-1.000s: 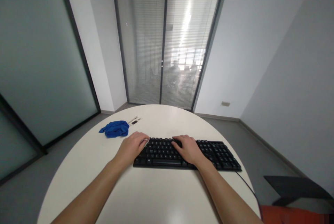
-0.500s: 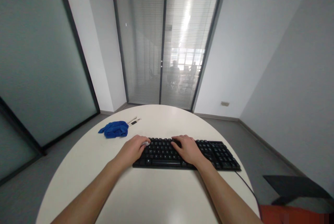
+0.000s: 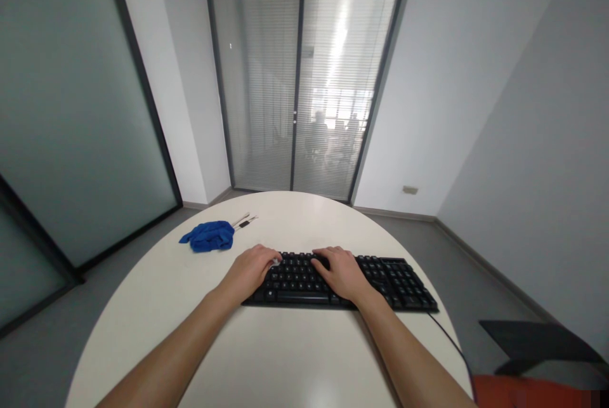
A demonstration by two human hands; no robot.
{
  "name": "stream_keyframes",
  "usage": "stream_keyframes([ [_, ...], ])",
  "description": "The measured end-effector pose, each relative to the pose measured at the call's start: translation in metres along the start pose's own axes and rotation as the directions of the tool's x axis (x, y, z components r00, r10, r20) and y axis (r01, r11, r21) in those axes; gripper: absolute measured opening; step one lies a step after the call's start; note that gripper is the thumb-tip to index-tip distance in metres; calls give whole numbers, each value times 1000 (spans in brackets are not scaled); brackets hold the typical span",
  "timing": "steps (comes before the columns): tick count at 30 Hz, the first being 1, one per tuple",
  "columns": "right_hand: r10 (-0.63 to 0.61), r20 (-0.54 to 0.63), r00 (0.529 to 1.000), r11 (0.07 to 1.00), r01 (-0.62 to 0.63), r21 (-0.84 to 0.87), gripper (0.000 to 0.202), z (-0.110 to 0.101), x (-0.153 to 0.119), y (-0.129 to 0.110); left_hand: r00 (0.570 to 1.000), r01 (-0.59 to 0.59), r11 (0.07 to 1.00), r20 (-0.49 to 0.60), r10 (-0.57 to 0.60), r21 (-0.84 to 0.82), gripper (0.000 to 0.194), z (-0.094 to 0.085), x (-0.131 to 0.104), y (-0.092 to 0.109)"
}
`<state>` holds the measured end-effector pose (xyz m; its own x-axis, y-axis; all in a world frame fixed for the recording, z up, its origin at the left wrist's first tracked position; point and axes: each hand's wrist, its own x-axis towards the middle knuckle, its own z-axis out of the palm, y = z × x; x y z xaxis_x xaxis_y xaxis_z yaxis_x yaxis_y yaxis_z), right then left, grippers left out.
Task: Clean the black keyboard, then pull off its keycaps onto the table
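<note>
A small whitish piece point(image 3: 275, 263) (kind unclear) is pinched by the left hand point(image 3: 250, 269), which has been shifted toward the right hand point(image 3: 341, 273), itself loosely spread; different keys are apparently reached on the black keyboard point(image 3: 301, 283) beneath both.

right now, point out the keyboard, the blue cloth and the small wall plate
Keyboard point(image 3: 299, 280), head view: on its letter keys.
Blue cloth point(image 3: 210, 236), head view: on the middle of its bunched fabric.
Small wall plate point(image 3: 410, 190), head view: on its front face.
</note>
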<state>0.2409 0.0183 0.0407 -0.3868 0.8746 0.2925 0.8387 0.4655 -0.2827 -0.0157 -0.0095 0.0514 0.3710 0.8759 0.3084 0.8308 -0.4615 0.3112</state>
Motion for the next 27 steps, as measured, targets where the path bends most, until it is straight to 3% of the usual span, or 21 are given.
stream_keyframes([
  [7,1,6,1000,1000,-1,-3,39,0,0,-1,995,-87,996,-56,87,4,31,0,-6,4],
  [14,12,21,1000,1000,-11,-13,41,-1,0,-2,989,-148,989,-28,147,-13,33,1,-7,13],
  [20,14,15,1000,1000,-14,-22,41,-1,0,-4,991,-58,998,-121,56,-15,29,5,-2,10],
  [27,13,30,999,1000,-13,-24,41,-3,0,-7,997,-35,999,-67,34,-23,30,8,1,9],
])
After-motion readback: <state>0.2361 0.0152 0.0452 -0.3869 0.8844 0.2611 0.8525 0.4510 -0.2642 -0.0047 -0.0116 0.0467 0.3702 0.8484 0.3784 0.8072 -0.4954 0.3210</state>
